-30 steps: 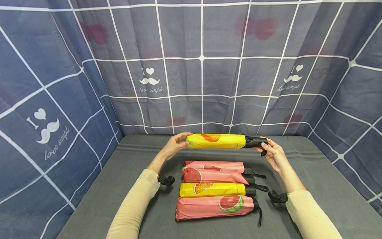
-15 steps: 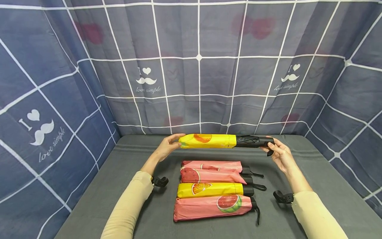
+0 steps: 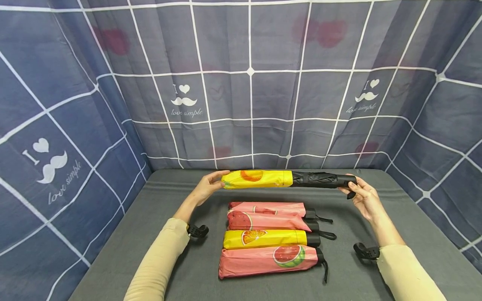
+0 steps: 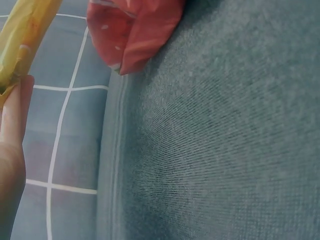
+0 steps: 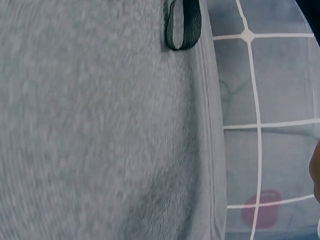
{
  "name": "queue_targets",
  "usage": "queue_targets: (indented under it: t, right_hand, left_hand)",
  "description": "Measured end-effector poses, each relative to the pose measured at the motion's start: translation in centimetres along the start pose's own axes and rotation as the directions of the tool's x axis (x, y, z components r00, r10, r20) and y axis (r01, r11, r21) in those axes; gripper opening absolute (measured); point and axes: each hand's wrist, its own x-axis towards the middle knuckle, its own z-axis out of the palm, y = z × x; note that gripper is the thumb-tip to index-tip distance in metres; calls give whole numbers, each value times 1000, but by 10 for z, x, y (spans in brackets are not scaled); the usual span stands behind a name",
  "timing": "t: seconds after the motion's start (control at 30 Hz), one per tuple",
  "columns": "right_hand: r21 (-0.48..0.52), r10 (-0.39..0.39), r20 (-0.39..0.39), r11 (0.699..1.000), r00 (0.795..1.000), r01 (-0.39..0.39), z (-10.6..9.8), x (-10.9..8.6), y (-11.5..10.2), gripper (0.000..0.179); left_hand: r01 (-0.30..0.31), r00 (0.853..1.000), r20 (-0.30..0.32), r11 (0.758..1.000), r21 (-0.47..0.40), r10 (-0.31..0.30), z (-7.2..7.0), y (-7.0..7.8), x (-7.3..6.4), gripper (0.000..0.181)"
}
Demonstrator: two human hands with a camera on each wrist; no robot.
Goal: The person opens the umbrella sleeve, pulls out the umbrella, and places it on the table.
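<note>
Head view: a folded black umbrella [image 3: 320,179] lies level in mid-air near the back of the scene, its left part inside a bright yellow cover [image 3: 267,179] with an orange fruit print, its ribbed right part bare. Both appear raised off the surface. The left hand [image 3: 203,189] pinches the closed end of the cover; in the left wrist view, its fingertips press against the yellow fabric. The right hand [image 3: 366,200] holds the handle end, fingers bent around it, a short black strap [image 3: 351,195] hanging below. Only a sliver of that hand shows in the right wrist view, so its grip cannot be judged there.

What could go wrong, as a judgement: the left hand has only the tip of a thin cover, so a hard pull could tug it from the fingers. Folded cloth or ribs could snag at the cover's mouth. If the two came apart suddenly, either end might drop onto the row nearer the wearer.

That row rests on the grey surface [image 3: 124,251]: a far pink umbrella [image 3: 286,206], a second pink umbrella [image 3: 271,221], a yellow umbrella [image 3: 286,238] and a near pink umbrella [image 3: 252,262], packed close together, straps to the right. Behind hangs a blue-grey checked curtain [image 3: 278,96].
</note>
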Motion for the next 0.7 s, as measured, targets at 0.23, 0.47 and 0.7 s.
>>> queue_targets:
  t: [0.23,0.47,0.7]
  right_hand:
    - [40,-12,-2,999,1000,12,-14,-11,-9,42]
    - [52,-19,5,998,1000,19,-28,-19,-13,44]
    - [0,17,21,1000,1000,-17,-40,-26,-17,45]
  left_hand:
    - [23,1000,2,1000,11,-23,-5,-4,-2,47]
    - [40,999,-13,999,4,-40,-10,-7,-6,46]
    - [86,996,-3,996,-13,-86,-13,-15,-10,48]
